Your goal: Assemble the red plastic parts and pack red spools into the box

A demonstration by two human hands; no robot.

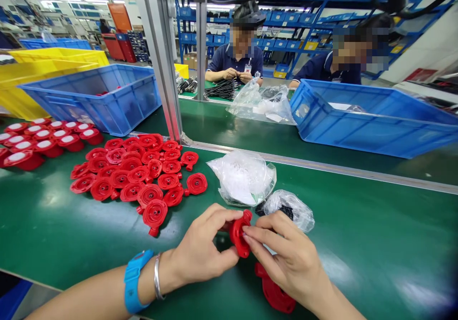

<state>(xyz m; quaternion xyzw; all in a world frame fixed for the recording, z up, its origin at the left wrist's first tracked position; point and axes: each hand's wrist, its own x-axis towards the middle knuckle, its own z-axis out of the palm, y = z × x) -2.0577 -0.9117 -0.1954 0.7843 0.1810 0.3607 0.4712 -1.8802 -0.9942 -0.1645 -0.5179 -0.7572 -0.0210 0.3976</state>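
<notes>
Between my two hands, above the green bench, is a round red plastic housing [236, 236] with a short spout, tilted on edge. My left hand [205, 246] grips its rim between thumb and fingers. The fingertips of my right hand [286, 253] are pinched at the face of the housing; whatever they hold there is too small or hidden to make out. Below my right hand, another red plastic part [275, 294] lies on the bench, partly covered by the hand. Just beyond my hands sits a small clear bag [296, 210] with dark pieces inside.
Many similar red housings [138, 174] spread over the left of the green bench [107, 241]. White-topped red parts [46, 143] stand behind them. A larger plastic bag [246, 177], blue bins [107, 98] and a metal post [161, 62] are beyond. Two people sit opposite.
</notes>
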